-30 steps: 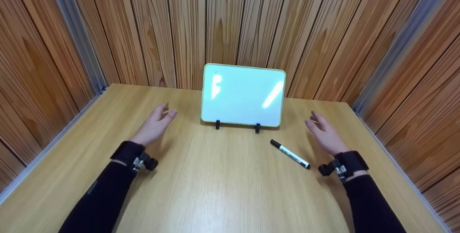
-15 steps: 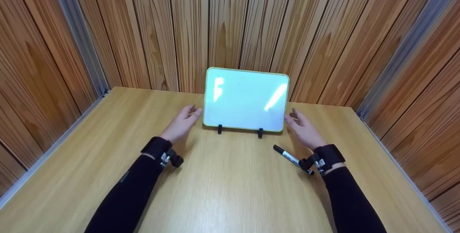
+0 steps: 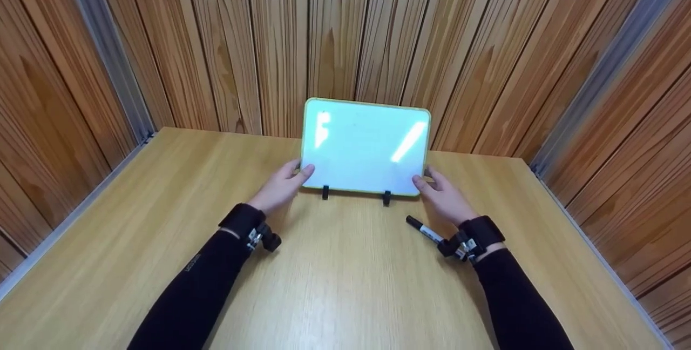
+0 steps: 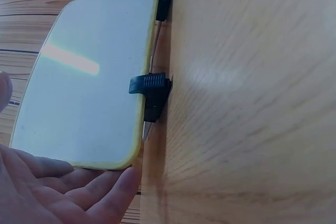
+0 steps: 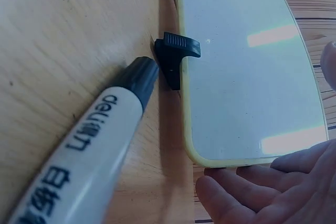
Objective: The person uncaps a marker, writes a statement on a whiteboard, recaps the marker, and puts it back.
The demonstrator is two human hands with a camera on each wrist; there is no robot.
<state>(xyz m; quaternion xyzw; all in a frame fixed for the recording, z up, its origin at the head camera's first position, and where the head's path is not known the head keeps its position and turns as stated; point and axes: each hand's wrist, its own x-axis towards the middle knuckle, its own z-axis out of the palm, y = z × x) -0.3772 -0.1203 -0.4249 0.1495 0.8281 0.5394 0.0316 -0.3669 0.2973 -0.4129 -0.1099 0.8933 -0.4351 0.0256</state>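
Observation:
A small whiteboard (image 3: 364,145) with a yellow rim leans upright on a stand with two black clips (image 3: 325,192). My left hand (image 3: 280,185) is at its left edge, thumb in front of the lower left corner. In the left wrist view, its fingers (image 4: 100,192) lie along the rim, apart from the thumb. My right hand (image 3: 445,196) mirrors this at the right edge. In the right wrist view, its fingers (image 5: 252,187) reach the rim with the thumb spread away. A black-capped deli marker (image 3: 424,228) lies on the table below my right hand, partly hidden by the wrist camera.
The light wooden table (image 3: 334,285) meets a wood-panelled wall (image 3: 280,42) close behind the whiteboard. Side walls with metal corner strips stand left and right. A dark camera strap (image 3: 480,234) is on each wrist.
Both hands have moved inward from either side to the whiteboard's lower side edges. The whiteboard and marker stay in place; the right wrist camera now covers part of the marker.

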